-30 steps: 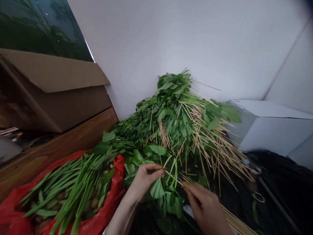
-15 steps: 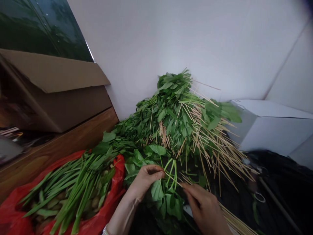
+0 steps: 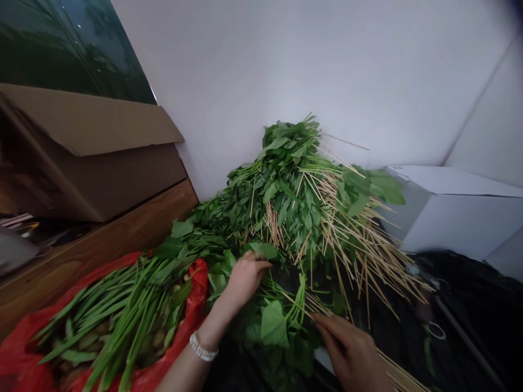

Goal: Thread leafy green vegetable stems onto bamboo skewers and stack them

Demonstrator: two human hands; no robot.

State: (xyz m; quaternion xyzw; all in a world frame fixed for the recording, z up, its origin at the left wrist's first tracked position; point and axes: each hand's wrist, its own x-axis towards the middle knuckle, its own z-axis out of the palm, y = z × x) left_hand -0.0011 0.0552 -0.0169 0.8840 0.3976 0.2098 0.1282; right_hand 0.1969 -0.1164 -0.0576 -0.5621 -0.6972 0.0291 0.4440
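Note:
My right hand (image 3: pixel 347 348) pinches a thin bamboo skewer (image 3: pixel 289 298) that slants up to the left. Leafy greens with pale bent stems (image 3: pixel 300 299) are threaded on it, their broad leaves (image 3: pixel 274 324) hanging below. My left hand (image 3: pixel 247 277), with a beaded bracelet (image 3: pixel 203 348) at the wrist, is at the loose leaves left of the skewer. Its fingers are curled in beside a broad green leaf (image 3: pixel 265 250); what lies between them is hidden. Beneath the right hand runs a bundle of bare skewers (image 3: pixel 402 373).
Behind my hands rises a heap of skewered greens (image 3: pixel 286 185), sticks poking out to the right. A red plastic bag (image 3: pixel 198 283) of vegetables stands at the left, below a cardboard box (image 3: pixel 122 169) on a wooden surface. A white box (image 3: pixel 461 218) and black plastic (image 3: pixel 469 288) are at the right.
My left hand has let go of the skewered greens and moved up and left to the loose leaves. The threaded stems have shifted slightly right and down with the right hand's skewer.

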